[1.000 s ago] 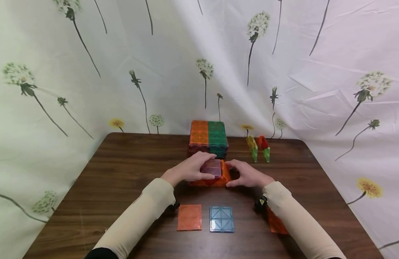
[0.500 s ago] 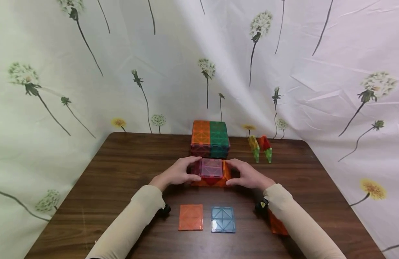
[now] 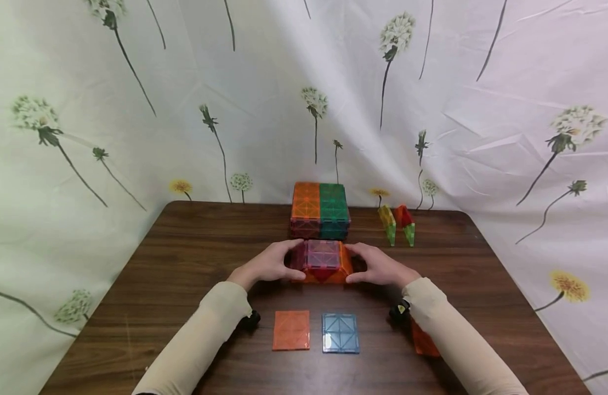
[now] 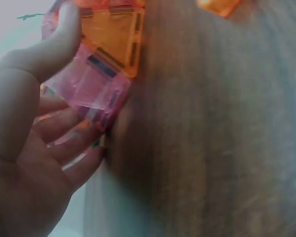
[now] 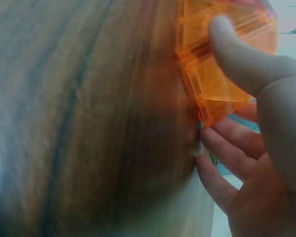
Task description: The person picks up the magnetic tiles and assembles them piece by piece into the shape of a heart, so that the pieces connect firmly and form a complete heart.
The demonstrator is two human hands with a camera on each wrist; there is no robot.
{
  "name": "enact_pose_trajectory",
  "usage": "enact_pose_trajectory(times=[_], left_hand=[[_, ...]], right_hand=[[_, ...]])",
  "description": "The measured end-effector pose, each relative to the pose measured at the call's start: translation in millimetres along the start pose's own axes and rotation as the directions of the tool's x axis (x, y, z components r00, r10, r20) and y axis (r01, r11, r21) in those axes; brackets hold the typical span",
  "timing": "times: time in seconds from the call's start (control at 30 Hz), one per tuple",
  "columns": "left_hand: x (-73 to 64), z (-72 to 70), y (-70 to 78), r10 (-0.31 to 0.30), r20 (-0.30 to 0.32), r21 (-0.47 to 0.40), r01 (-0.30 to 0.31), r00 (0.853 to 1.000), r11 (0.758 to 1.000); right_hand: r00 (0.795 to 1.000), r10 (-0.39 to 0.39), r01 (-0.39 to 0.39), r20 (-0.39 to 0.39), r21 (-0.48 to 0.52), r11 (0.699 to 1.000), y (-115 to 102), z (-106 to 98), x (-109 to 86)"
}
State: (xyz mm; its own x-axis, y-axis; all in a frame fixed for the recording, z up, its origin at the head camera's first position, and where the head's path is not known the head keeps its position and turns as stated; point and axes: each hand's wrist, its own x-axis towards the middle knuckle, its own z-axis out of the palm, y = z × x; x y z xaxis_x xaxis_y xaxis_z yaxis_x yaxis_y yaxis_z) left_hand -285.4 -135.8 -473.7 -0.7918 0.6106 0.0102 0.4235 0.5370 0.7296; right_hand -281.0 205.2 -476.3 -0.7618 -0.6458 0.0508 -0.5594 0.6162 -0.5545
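Note:
A low structure of translucent magnetic tiles (image 3: 323, 254) stands on the table, with a pink-purple square on top and sloping orange and pink sides. My left hand (image 3: 266, 264) grips its left end, thumb at the front and fingers round the back. The left wrist view shows that hand's thumb (image 4: 64, 37) by the orange and pink tiles (image 4: 96, 84). At the opposite end, my right hand (image 3: 382, 267) holds the orange side the same way. In the right wrist view, its thumb (image 5: 232, 44) lies against the orange tiles (image 5: 217, 84).
Behind the structure stands a larger orange and green tile block (image 3: 319, 208). Nearer me lie an orange-red square tile (image 3: 291, 330) and a blue one (image 3: 340, 333). Another orange-red tile (image 3: 423, 338) is partly under my right forearm. Two small upright tile pieces (image 3: 388, 225) stand at back right.
My left hand has come off the structure's top and moved left to its left end, uncovering the pink-purple square. The right hand has stayed at the right end.

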Motion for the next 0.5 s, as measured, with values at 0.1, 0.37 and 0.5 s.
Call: enact_pose_trajectory(times=[0.1, 0.37, 0.5], left_hand=[[0.6, 0.7, -0.3, 0.006, -0.002, 0.012, -0.006, 1.000, 1.000], [1.2, 4.1, 5.4, 0.018, -0.121, -0.071, -0.027, 0.992, 0.997], [1.9, 5.8, 7.3, -0.009, -0.176, -0.192, -0.025, 0.984, 0.981]], right_hand=[[1.000, -0.009, 0.009, -0.003, 0.015, 1.000, 1.9, -0.2, -0.7], [0.991, -0.004, 0.016, -0.133, 0.088, 0.996, -0.7, 1.7, -1.4], [0.984, -0.006, 0.040, -0.179, 0.185, 0.982, -5.1, 2.4, 0.1]])
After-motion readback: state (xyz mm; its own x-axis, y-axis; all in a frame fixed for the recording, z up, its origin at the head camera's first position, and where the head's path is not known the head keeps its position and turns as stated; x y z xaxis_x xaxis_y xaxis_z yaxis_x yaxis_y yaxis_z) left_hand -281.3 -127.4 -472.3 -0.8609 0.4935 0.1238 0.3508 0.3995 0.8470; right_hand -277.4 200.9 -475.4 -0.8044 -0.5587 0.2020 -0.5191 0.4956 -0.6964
